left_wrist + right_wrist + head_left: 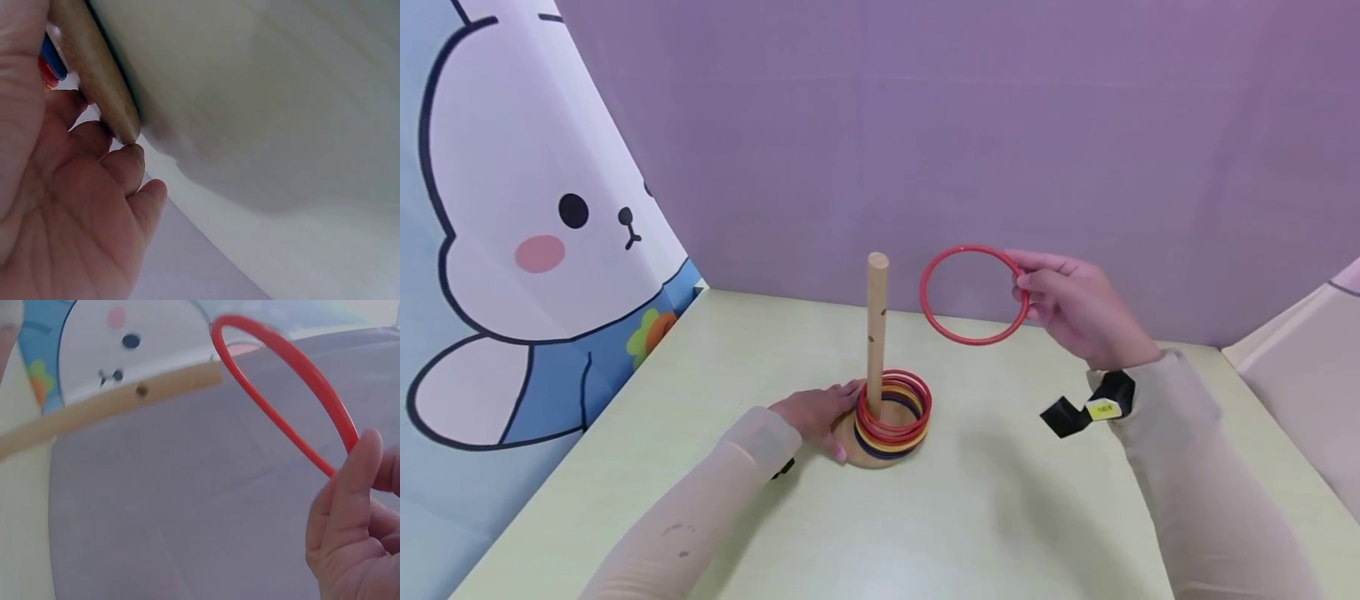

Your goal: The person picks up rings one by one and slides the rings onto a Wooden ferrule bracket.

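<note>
In the head view my right hand (1078, 308) pinches a red ring (976, 342) by its right side, between thumb and fingers. The ring is up in the air, to the right of a wooden peg (876, 333) and apart from it. The peg stands upright on a round wooden base (867, 462). Around its foot lies a stack of rings (891, 436) in red, yellow and dark blue. My left hand (812, 412) holds the base's left edge, thumb at the front. Up close in the left wrist view, its fingertips touch the base's rim (103, 81).
The base stands on a pale table (737, 517). Behind it rises a purple cloth wall (925, 150). On the left hangs a panel with a cartoon animal (512, 167); a pale panel (1307, 375) borders the right.
</note>
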The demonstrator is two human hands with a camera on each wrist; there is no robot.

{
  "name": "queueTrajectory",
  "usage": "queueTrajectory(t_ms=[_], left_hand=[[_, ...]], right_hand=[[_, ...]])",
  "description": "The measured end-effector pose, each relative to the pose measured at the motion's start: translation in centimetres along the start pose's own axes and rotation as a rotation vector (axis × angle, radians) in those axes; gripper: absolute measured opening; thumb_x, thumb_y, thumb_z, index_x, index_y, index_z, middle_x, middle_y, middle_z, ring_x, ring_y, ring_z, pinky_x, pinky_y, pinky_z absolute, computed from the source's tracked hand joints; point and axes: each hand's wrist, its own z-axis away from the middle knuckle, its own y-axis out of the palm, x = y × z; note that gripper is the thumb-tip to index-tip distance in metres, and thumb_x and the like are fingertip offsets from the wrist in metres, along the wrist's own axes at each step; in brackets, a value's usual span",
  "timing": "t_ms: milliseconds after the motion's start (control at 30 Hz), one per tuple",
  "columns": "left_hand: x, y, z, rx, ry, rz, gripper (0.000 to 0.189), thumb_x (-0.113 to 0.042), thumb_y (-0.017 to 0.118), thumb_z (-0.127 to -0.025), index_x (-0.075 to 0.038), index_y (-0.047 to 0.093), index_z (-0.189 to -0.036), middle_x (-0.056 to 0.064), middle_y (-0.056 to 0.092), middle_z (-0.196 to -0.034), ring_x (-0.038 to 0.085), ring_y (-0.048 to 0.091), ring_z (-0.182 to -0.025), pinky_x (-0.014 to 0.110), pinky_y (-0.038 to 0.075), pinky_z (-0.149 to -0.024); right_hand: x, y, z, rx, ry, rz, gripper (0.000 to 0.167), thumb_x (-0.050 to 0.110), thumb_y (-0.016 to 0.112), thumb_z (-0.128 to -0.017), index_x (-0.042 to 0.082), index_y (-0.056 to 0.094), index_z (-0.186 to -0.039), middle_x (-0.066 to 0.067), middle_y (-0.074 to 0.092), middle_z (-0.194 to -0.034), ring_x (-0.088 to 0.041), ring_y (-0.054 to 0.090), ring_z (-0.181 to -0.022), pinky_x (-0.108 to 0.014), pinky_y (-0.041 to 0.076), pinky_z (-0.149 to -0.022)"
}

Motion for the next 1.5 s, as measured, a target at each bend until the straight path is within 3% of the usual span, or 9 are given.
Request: queueTrajectory(t_ms=[200, 333, 567, 1000, 1233, 1500], left_hand=[[-0.3, 0.1, 0.1, -0.001, -0.003, 0.007, 0.105, -0.04, 0.083, -0.071, -0.015, 0.023, -0.153, 0.002, 0.021, -0.158, 0.028, 0.031, -0.139, 0.046, 0.034, -0.107], [-0.3, -0.1, 0.0, -0.008, -0.003, -0.014, 0.104, -0.042, 0.082, -0.071, -0.015, 0.024, -0.153, 0.002, 0.022, -0.158, 0.027, 0.029, -0.14, 0.045, 0.034, -0.107], [-0.3, -0.5, -0.1, -0.011, 0.003, -0.013, 0.103, -0.04, 0.083, -0.071, -0.014, 0.025, -0.153, 0.004, 0.021, -0.158, 0.029, 0.031, -0.139, 0.046, 0.036, -0.106], [-0.5, -0.5, 0.0, -0.01, 0.015, -0.014, 0.104, -0.039, 0.084, -0.071, -0.012, 0.025, -0.153, 0.006, 0.022, -0.158, 0.032, 0.035, -0.137, 0.047, 0.036, -0.105], [-0.6, -0.6, 0.0, 0.0, 0.005, -0.014, 0.102, -0.039, 0.083, -0.072, -0.013, 0.026, -0.152, 0.005, 0.023, -0.157, 0.029, 0.033, -0.138, 0.047, 0.036, -0.105], [-0.8, -0.7, -0.1, 0.01, -0.001, -0.03, 0.101, -0.04, 0.082, -0.073, -0.013, 0.025, -0.153, 0.004, 0.022, -0.158, 0.028, 0.033, -0.138, 0.047, 0.036, -0.105]], right_hand=[[-0.1, 1.7, -0.5, -0.007, -0.056, -0.162, 0.029, -0.004, 0.05, -0.094, 0.008, 0.073, -0.107, -0.006, 0.064, -0.075, -0.012, 0.058, -0.068, -0.016, 0.047, -0.055], [0.0, 2.7, -0.9, -0.008, -0.085, -0.201, 0.031, -0.004, 0.047, -0.095, 0.008, 0.074, -0.107, -0.006, 0.063, -0.074, -0.012, 0.058, -0.065, -0.015, 0.047, -0.055], [-0.3, 4.4, -1.9, -0.042, -0.068, -0.17, 0.029, 0.0, 0.05, -0.096, 0.007, 0.069, -0.117, -0.005, 0.061, -0.073, -0.011, 0.051, -0.062, -0.016, 0.044, -0.056], [-1.5, 6.0, -3.3, -0.085, -0.047, -0.228, 0.029, -0.004, 0.045, -0.095, 0.006, 0.066, -0.112, -0.004, 0.061, -0.072, -0.01, 0.053, -0.058, -0.014, 0.046, -0.053], [-2.5, 6.6, -3.8, -0.111, -0.012, -0.18, 0.041, -0.002, 0.047, -0.096, -0.004, 0.049, -0.136, -0.002, 0.059, -0.076, -0.009, 0.051, -0.06, -0.014, 0.046, -0.055], [-3.7, 6.6, -3.9, -0.141, 0.057, -0.119, 0.04, 0.003, 0.048, -0.098, 0.0, 0.05, -0.137, -0.002, 0.058, -0.081, -0.01, 0.05, -0.062, -0.014, 0.047, -0.058]])
